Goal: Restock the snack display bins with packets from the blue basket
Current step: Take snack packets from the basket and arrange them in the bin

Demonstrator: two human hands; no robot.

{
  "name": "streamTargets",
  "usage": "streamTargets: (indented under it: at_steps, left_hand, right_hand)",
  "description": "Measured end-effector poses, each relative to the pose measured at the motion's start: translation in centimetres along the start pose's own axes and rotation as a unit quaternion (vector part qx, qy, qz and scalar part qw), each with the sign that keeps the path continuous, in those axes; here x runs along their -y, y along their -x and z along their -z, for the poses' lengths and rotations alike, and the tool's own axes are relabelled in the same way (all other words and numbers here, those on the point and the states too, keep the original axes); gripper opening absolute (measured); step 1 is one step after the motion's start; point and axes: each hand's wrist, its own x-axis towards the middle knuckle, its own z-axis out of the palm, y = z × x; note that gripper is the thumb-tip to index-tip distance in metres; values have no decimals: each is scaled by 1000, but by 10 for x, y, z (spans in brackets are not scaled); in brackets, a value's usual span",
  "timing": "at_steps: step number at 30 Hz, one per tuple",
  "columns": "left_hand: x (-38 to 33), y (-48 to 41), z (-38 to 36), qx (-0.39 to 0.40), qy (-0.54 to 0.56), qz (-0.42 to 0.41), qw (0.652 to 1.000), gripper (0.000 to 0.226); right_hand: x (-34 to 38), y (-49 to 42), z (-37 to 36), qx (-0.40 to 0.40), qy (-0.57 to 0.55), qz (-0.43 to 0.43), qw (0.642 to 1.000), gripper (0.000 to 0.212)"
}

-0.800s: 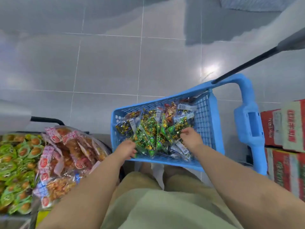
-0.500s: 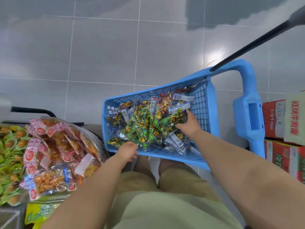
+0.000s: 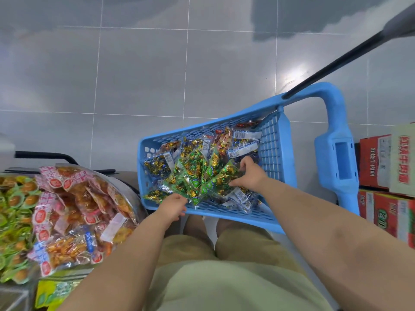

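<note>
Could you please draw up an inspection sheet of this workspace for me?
Surface: glossy grey tiled floor.
Job's things: blue basket holds mixed snack packets, green packets on top; display bin at left heaped with orange packets.
Clutter: red cartons stacked at right.
Hands: right hand grips green packets; left hand at basket's near rim, grip unclear.
Cables: nothing seen.
Surroundings: black pole slants over the basket handle.

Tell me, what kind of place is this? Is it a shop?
Most likely a shop. A blue basket holds many small snack packets, a display bin on the left is heaped with wrapped snacks, and printed cartons are stacked on the right.
</note>
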Motion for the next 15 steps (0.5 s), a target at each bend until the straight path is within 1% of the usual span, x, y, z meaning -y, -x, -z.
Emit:
streamTargets:
  at_steps: [2,3,5,6,7,8,9,11,12,14,15]
  left_hand:
    - [-4,3,2,1,16,-2,1000,11]
    - [-6,3,3,1,22,-5,1000,12]
    - [-11,6,7,10,50,-13,999,19]
    - [-15,9,10,24,75,-20,997,24]
    - [-18,13,13,45,111,-33,992,29]
    - [-22,18,17,73,151,-51,985,35]
    - [-26,24,20,105,194,-77,972,41]
    - [-32,37,25,166,283,-133,935,58]
    - [-33,44,26,194,324,-155,913,71]
    - [-35,53,25,236,367,-182,881,100]
    - [-35,56,24,243,371,-191,876,108]
  right_hand:
    - [1,8,2,18,-29,13,999,53]
    - [2,13,4,30,-58,11,998,58]
    - [2,25,7,46,-121,-5,992,77]
    - [3,31,8,48,-157,-13,986,82]
    - [4,39,9,49,-201,-18,978,81]
    - [7,45,9,55,-253,-26,966,77]
    - [12,52,8,64,-317,-37,946,76]
    - [25,61,3,78,-434,-59,896,84]
    - [33,64,-1,73,-474,-69,875,85]
    - [50,67,-12,59,-534,-91,838,77]
    - [59,69,-17,66,-558,-98,822,67]
